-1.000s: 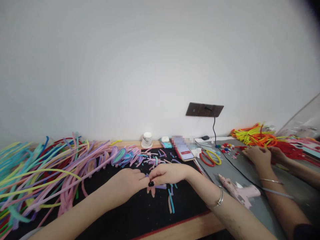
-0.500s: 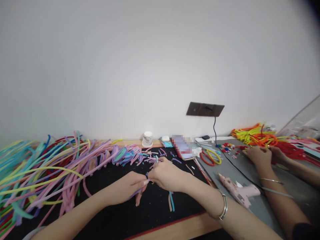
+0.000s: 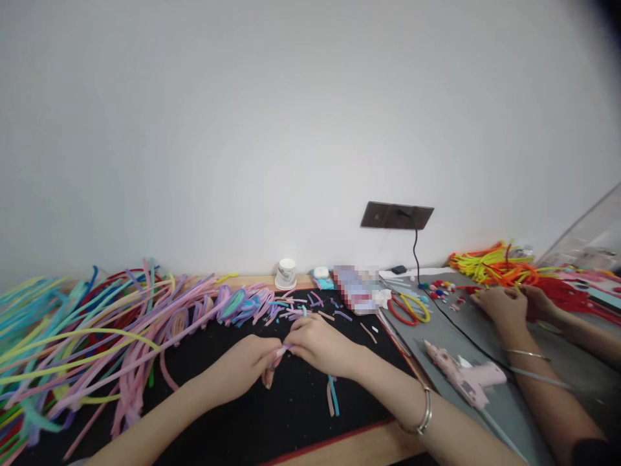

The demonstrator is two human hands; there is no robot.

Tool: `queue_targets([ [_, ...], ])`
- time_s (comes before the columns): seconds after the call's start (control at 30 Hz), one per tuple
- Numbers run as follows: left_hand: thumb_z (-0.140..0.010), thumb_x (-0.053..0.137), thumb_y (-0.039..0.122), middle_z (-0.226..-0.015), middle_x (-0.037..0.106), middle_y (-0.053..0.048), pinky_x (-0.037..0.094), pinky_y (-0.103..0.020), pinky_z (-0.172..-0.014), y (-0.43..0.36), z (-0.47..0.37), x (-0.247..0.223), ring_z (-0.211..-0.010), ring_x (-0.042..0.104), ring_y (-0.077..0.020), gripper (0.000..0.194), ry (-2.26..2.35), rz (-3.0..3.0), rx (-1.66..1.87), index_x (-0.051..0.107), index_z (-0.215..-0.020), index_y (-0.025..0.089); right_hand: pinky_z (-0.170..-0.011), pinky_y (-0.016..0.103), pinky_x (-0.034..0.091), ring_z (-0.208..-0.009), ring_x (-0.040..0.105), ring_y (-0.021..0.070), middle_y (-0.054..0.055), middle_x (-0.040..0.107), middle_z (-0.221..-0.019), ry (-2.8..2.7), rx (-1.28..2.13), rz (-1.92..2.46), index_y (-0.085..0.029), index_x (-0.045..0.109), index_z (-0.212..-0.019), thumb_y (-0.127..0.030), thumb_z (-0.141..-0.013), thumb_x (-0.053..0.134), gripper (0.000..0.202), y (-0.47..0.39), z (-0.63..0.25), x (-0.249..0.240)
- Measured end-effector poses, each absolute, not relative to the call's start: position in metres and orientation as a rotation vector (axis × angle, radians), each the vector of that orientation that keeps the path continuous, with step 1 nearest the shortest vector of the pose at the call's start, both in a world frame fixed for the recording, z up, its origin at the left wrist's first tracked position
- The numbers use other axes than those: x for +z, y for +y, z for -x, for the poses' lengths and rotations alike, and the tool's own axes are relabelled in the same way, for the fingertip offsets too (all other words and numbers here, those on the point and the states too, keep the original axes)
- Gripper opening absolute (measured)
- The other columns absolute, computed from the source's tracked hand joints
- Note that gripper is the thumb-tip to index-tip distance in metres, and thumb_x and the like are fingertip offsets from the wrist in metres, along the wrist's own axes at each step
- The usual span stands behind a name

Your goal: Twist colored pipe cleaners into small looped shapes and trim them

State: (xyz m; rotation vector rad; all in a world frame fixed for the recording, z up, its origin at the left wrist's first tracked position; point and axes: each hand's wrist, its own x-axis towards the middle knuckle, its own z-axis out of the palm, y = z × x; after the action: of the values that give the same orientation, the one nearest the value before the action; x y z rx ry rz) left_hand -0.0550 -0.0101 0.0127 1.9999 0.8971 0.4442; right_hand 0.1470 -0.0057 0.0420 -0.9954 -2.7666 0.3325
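My left hand (image 3: 245, 364) and my right hand (image 3: 324, 344) meet over the black mat (image 3: 233, 414). Both are closed in a pinch on a short purple pipe cleaner (image 3: 288, 347), of which only a small bit shows between the fingertips. The fingers hide the rest of it. Below my right wrist, a blue pipe cleaner piece (image 3: 334, 396) and a beige one lie on the mat. Just beyond my right hand are scattered cut pipe cleaner bits (image 3: 315, 299) in purple, pink and blue.
Long pastel pipe cleaners (image 3: 97, 349) spread over the left side, with coiled bundles (image 3: 247, 301) behind. A paper cup (image 3: 286, 273) stands by the wall. Rightward lie scissors (image 3: 410, 308), a pink glue gun (image 3: 463, 374) and its cord. Another person's hands (image 3: 504, 307) work at far right.
My hands have shifted slightly, still together. The purple length that trailed under my left hand is now mostly out of sight. The camera view has moved a little.
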Motion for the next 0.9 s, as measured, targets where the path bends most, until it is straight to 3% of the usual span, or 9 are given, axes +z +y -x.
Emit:
queue_targets([
  [0.07,-0.095,0.034,0.027,-0.069,0.063,-0.002,0.04,-0.026,-0.063,-0.008,0.062,0.017,-0.065,0.058,-0.0155,0.032,0.889,-2.512,0.368,0.056,-0.074,0.019,-0.075,0.023,0.042,-0.08,0.059,0.013,0.005,0.068,-0.089,-2.739,0.907,0.936,-0.014,0.068,-0.098,-0.02,-0.093,0.046,0.023,-0.002,-0.152,0.052],
  [0.17,-0.094,0.035,0.015,-0.08,0.064,-0.004,0.04,-0.026,-0.067,-0.006,0.067,0.019,-0.074,0.057,-0.0163,0.027,0.708,-2.994,0.377,0.059,-0.085,0.02,-0.073,0.021,0.043,-0.076,0.06,0.011,0.006,0.069,-0.085,-2.535,1.632,0.77,-0.01,0.068,-0.098,-0.024,-0.095,0.039,0.032,0.006,-0.158,0.054],
  [0.27,-0.094,0.039,0.012,-0.082,0.064,-0.005,0.042,-0.028,-0.07,-0.007,0.065,0.02,-0.079,0.056,-0.0182,0.022,0.543,-3.212,0.448,0.059,-0.089,0.019,-0.072,0.022,0.044,-0.073,0.062,0.0122,0.006,0.069,-0.077,-2.253,2.048,0.671,-0.007,0.066,-0.095,-0.032,-0.09,0.051,0.03,0.012,-0.16,0.041],
  [0.33,-0.093,0.04,0.011,-0.081,0.064,-0.005,0.042,-0.029,-0.071,-0.008,0.063,0.02,-0.078,0.055,-0.0189,0.02,0.517,-3.273,0.48,0.059,-0.09,0.018,-0.066,0.022,0.044,-0.068,0.062,0.0124,0.007,0.068,-0.076,-2.138,2.138,0.655,-0.007,0.066,-0.091,-0.035,-0.085,0.058,0.03,0.013,-0.159,0.033],
  [0.47,-0.091,0.04,0.008,-0.079,0.064,-0.005,0.041,-0.029,-0.068,-0.009,0.062,0.022,-0.075,0.057,-0.0197,0.022,0.592,-3.265,0.368,0.059,-0.086,0.017,-0.056,0.02,0.039,-0.056,0.055,0.0097,0.003,0.065,-0.063,-2.254,1.851,0.79,-0.008,0.067,-0.082,-0.021,-0.085,0.055,0.017,0.007,-0.157,0.036],
  [0.57,-0.09,0.038,0.008,-0.079,0.065,-0.006,0.04,-0.028,-0.064,-0.009,0.062,0.026,-0.073,0.058,-0.02,0.025,0.706,-3.086,0.241,0.061,-0.084,0.017,-0.058,0.02,0.039,-0.055,0.053,0.0095,0.001,0.064,-0.062,-2.52,1.312,0.936,-0.012,0.063,-0.07,-0.008,-0.081,0.05,0.017,-0.002,-0.154,0.05],
  [0.63,-0.091,0.037,0.012,-0.077,0.066,-0.006,0.04,-0.027,-0.063,-0.01,0.06,0.029,-0.07,0.06,-0.0188,0.027,0.805,-2.84,0.22,0.061,-0.08,0.017,-0.063,0.022,0.039,-0.06,0.055,0.0109,0.001,0.065,-0.065,-2.692,0.885,1.002,-0.014,0.06,-0.066,-0.007,-0.081,0.049,0.02,-0.009,-0.152,0.057],
  [0.77,-0.096,0.03,0.034,-0.062,0.066,-0.002,0.045,-0.026,-0.072,-0.007,0.054,0.025,-0.065,0.063,-0.015,0.039,0.729,-2.062,0.349,0.056,-0.071,0.018,-0.084,0.033,0.034,-0.075,0.058,0.0161,0.005,0.067,-0.074,-2.827,0.103,1.086,-0.016,0.061,-0.075,-0.011,-0.085,0.049,0.017,-0.018,-0.146,0.055],
  [0.9,-0.088,0.042,0.053,-0.052,0.06,0.0,0.047,-0.026,-0.063,0.001,0.047,0.008,-0.057,0.062,-0.0158,0.042,0.702,-1.543,0.498,0.05,-0.067,0.018,-0.091,0.039,0.029,-0.085,0.06,0.0184,0.006,0.068,-0.077,-2.755,-0.095,1.167,-0.016,0.062,-0.081,-0.014,-0.09,0.047,0.017,-0.015,-0.142,0.043],
])
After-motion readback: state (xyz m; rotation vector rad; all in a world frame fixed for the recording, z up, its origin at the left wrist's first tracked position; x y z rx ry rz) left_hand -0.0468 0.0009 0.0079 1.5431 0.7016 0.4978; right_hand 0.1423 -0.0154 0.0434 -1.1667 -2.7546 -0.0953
